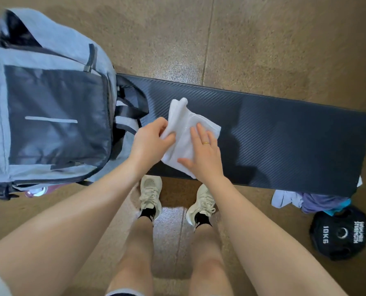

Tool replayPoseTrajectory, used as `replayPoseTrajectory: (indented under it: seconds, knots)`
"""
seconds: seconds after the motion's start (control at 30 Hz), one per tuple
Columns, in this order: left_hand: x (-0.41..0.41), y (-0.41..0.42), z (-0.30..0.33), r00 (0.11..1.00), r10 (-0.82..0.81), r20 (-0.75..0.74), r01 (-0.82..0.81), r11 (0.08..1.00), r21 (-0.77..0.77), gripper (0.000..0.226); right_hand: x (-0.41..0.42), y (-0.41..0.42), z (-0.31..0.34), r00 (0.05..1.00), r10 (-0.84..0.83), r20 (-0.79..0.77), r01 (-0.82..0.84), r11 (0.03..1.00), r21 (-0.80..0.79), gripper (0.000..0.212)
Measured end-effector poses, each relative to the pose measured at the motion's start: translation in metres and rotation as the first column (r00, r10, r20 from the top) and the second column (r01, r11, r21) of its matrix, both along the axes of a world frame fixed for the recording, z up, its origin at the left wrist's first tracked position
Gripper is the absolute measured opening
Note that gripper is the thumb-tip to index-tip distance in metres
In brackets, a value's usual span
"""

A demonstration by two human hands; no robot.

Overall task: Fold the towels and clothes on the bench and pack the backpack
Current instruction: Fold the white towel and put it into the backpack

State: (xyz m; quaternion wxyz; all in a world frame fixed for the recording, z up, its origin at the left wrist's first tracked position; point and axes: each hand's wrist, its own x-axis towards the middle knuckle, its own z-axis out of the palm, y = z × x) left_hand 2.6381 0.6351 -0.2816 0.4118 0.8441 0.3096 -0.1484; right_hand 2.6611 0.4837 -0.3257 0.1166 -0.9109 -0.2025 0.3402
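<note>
Here a white towel (pixel 186 135), partly folded, lies on the near edge of the black padded worktop (pixel 284 129), close to its left end. The left hand (pixel 150 139) pinches the towel's left edge between thumb and curled fingers, lifting that side a little. The right hand (pixel 203 150) lies flat on the towel with straight, spread fingers, pressing it down onto the worktop; a gold ring (pixel 206 143) shows on one finger. Just left of the towel the grey backpack (pixel 49 107) stands on the left end of the worktop, its dark front panel facing up and its straps trailing toward the left hand. Off the worktop's right near corner, a heap of pale and purple clothes (pixel 312 199) lies on the brown floor (pixel 263 50), touching a black weight plate (pixel 340 233) marked 10KG. Below the towel, two pale trainers (pixel 150 195) stand on the floor
</note>
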Motion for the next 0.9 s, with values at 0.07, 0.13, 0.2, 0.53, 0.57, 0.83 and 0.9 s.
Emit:
replayPoseTrajectory:
  seconds: [0.07,0.13,0.2,0.53,0.57,0.83,0.9]
  knots:
    - [-0.002,0.001,0.001,0.999,0.020,0.029,-0.020,1.000,-0.008,0.013,0.002,0.003,-0.001,0.993,-0.105,-0.049,0.111,0.984,0.137,0.091]
    - [-0.001,-0.011,-0.001,0.995,-0.060,0.075,0.065,0.996,-0.067,0.018,0.006,-0.010,0.001,0.975,-0.147,-0.170,0.186,0.951,0.246,0.080]
    - [-0.002,-0.034,-0.006,0.979,-0.177,0.100,0.188,0.976,-0.111,0.027,0.011,-0.030,0.008,0.923,-0.231,-0.309,0.332,0.883,0.331,0.063]
    - [-0.060,-0.085,-0.059,0.739,-0.673,-0.002,0.612,0.671,0.417,0.061,0.038,-0.066,0.018,0.862,0.398,0.313,-0.472,0.857,0.209,0.065]
    - [-0.070,-0.083,-0.065,0.718,-0.697,-0.003,0.620,0.636,0.459,0.064,0.036,-0.063,0.013,0.778,0.527,0.342,-0.606,0.774,0.183,0.062]
    - [-0.087,-0.067,-0.077,0.761,-0.579,0.292,0.457,0.798,0.392,0.058,0.070,-0.054,-0.024,0.604,0.762,0.234,-0.783,0.622,-0.005,0.078]
    - [-0.088,-0.066,-0.080,0.786,-0.525,0.325,0.400,0.834,0.381,0.074,0.081,-0.061,-0.024,0.581,0.784,0.218,-0.797,0.602,-0.042,0.091]
